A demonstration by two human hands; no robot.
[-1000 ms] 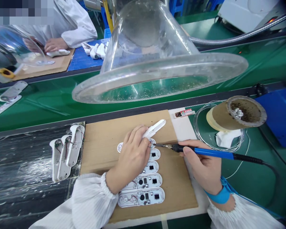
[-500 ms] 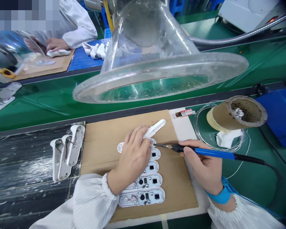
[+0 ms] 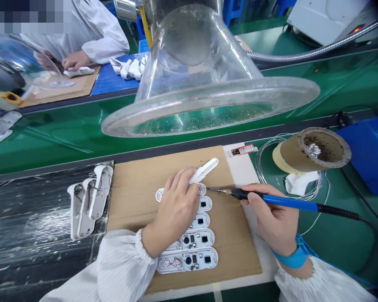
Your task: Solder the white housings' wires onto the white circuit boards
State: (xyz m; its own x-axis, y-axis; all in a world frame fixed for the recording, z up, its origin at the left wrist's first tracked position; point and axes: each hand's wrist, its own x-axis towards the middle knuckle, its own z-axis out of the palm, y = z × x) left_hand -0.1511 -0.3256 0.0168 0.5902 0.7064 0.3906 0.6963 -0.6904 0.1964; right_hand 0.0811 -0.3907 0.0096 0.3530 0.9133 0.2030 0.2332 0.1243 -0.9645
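My right hand (image 3: 275,218), with a blue band at its wrist, grips a blue-handled soldering iron (image 3: 286,202). The iron's tip points left and sits just off the right end of the topmost white circuit-board strip (image 3: 202,189). Closed over that strip, my left hand (image 3: 178,205) holds a white plastic housing (image 3: 206,169) that sticks out past its fingers to the upper right. Its fingertips, and the strip's middle, are hidden beneath the hand. Several similar board strips (image 3: 204,239) lie in a column below, partly under my left hand and forearm.
Cardboard (image 3: 132,188) lies under the work. White housings with wires (image 3: 94,197) rest at left. A clear fume hood (image 3: 208,100) hangs over the back. At right are a brown tube holder (image 3: 286,155), coiled solder wire (image 3: 261,161) and a blue box (image 3: 368,155). A co-worker's hands (image 3: 75,61) work across the divider.
My right hand and the soldering iron have shifted slightly right, drawing the tip back from the topmost strip. My left hand stays in place. The view has moved a little.
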